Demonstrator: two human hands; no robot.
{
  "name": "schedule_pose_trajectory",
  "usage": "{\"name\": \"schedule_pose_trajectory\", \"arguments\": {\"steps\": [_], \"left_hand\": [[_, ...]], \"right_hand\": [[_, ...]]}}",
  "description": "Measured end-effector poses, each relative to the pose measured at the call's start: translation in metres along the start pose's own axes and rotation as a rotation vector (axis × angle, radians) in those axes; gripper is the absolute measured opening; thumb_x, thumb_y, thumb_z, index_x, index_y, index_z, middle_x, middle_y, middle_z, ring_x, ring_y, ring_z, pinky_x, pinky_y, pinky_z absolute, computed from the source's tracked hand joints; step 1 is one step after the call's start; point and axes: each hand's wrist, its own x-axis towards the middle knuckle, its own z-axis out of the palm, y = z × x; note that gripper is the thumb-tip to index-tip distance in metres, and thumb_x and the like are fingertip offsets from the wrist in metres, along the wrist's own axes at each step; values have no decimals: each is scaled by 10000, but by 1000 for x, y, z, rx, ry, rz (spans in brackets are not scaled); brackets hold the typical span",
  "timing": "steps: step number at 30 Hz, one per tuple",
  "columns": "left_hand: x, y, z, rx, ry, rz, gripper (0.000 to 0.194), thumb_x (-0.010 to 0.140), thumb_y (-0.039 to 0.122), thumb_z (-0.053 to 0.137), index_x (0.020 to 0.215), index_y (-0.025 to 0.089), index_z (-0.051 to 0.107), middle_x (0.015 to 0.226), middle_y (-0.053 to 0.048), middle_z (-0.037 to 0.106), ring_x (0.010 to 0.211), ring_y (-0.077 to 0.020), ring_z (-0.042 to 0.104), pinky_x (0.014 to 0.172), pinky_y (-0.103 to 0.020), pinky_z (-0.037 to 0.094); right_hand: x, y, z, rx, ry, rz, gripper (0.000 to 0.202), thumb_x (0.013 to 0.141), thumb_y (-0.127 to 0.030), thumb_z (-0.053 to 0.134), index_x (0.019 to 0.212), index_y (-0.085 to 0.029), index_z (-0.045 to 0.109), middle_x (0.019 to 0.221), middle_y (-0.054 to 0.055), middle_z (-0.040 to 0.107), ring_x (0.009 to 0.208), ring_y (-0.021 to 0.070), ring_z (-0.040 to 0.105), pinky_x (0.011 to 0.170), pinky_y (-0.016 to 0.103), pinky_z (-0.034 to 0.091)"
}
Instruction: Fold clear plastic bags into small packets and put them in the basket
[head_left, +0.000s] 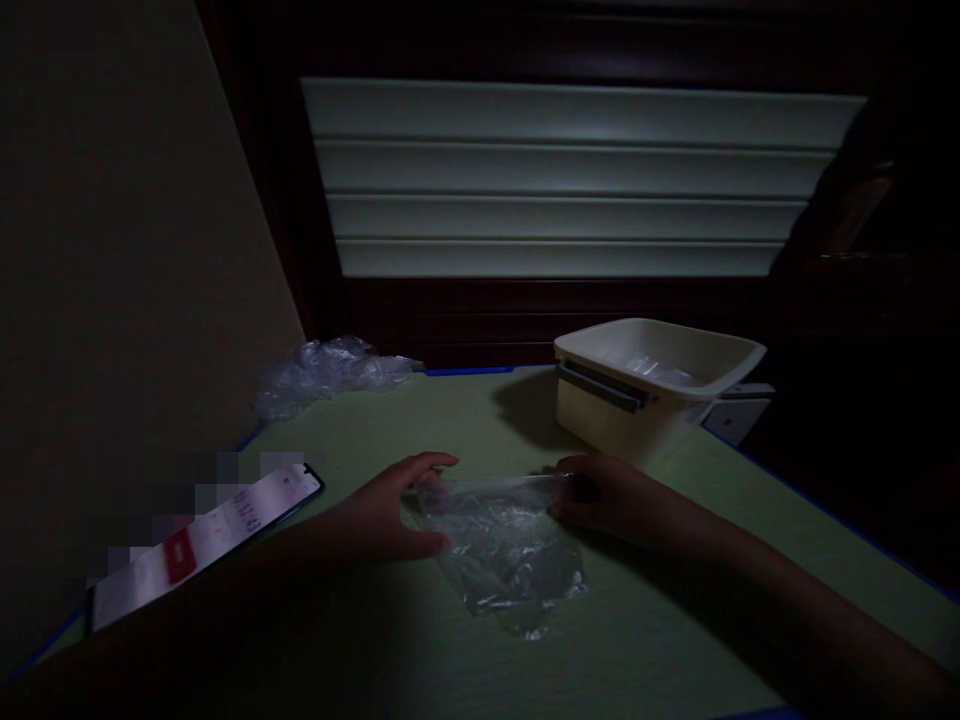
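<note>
A clear plastic bag (510, 555) lies on the pale green table in front of me, crinkled and shiny toward its near end. My right hand (600, 495) is closed at the bag's far right corner, fingers and thumb curled together on its edge. At the left side, my left hand (397, 510) has its thumb and fingers spread apart. The left thumb tip meets the bag's left edge, and the fingers reach past its far left corner. Some of the left fingertips are hidden in the dim light.
A cream bin (611, 415) with a grey handle stands at the back right, with clear plastic inside. Crumpled clear plastic (330, 375) lies at the back left. Beside my left forearm is a lit phone (217, 540). The table (450, 415) has a blue edge; a wall borders its left.
</note>
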Motion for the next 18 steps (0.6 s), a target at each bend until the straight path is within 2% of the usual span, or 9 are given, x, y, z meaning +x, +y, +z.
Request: {"name": "schedule_pose_trajectory", "arguments": {"steps": [4,8,11,15,18], "left_hand": [[1,-2,1,80,12,99,383,637,298,630,999,187,574,1032,-41,548,964,-218,543,857,-307,423],[1,-6,3,85,40,127,370,644,307,628,990,187,573,1010,-34,543,942,-205,544,840,-301,429],[2,-7,4,105,61,99,404,621,289,636,1007,188,570,1009,-32,546,928,-208,544,829,-310,432],[3,-4,3,162,122,27,425,575,327,673,964,176,593,982,-40,539,927,-223,533,841,-332,428],[3,-3,1,192,123,27,408,597,406,664,924,170,601,969,-47,536,951,-234,513,871,-357,411]], "right_hand": [[-3,2,-3,14,-35,9,134,721,-257,577,791,-144,563,712,32,598,634,165,552,536,252,396],[-5,6,-3,94,-55,18,351,690,-284,643,993,-134,549,908,80,640,784,205,597,631,282,451],[-3,7,-1,74,-26,24,279,690,-239,627,944,-142,566,848,61,648,746,190,596,605,267,441],[-1,3,0,-23,11,30,73,706,-217,583,726,-148,572,664,19,604,600,150,542,515,240,370],[-1,0,0,-32,21,38,78,715,-223,572,707,-145,570,635,18,588,574,147,526,498,238,348]]}}
